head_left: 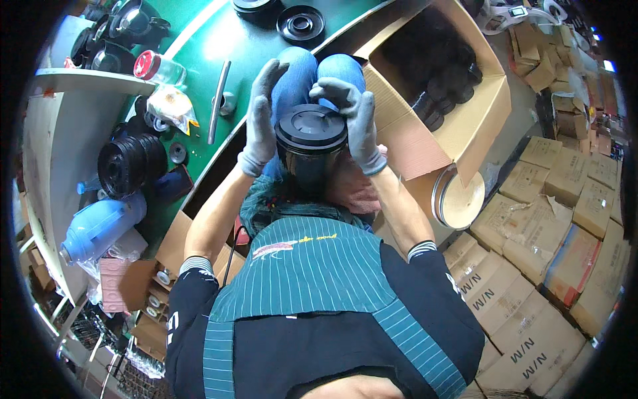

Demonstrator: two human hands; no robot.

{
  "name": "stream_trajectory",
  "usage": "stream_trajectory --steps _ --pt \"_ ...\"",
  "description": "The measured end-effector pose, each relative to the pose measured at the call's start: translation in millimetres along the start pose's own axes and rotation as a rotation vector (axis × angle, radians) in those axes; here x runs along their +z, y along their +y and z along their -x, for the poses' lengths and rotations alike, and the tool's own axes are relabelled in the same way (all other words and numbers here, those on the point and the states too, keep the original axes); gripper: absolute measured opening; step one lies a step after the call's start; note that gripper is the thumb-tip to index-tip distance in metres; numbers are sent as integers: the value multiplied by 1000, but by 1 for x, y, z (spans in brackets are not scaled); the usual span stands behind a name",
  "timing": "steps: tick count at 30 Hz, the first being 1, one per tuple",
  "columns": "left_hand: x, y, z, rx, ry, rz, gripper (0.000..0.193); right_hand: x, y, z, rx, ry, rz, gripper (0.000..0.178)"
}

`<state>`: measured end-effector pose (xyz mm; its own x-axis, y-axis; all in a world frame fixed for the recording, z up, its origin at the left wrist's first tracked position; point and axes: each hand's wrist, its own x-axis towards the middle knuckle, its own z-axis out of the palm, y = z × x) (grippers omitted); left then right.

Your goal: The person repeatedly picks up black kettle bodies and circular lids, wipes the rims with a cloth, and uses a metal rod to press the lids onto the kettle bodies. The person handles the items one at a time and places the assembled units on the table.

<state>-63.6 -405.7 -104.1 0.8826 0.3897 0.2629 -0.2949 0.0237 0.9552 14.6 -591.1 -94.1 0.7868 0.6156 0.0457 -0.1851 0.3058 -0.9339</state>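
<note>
Two gloved hands, spread with palms inward, the black lidded canister between them, contact unclear.

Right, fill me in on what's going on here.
A seated person in grey gloves has a black lidded canister upright at their lap, with the left hand and the right hand open on either side of it. Whether either palm presses on it is hard to tell. Ahead, a black ringed disc lies on the green worktable. To the right, an open cardboard box holds dark parts.
</note>
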Motion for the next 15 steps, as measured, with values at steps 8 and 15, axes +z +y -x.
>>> stream_trajectory --steps 8,15 --pt "6 2 54 45 64 -326 82 3 -49 -20 -199 -555 1108 108" --pt "18 27 42 119 3 -288 83 -1 -77 -9 -177 -526 987 91"
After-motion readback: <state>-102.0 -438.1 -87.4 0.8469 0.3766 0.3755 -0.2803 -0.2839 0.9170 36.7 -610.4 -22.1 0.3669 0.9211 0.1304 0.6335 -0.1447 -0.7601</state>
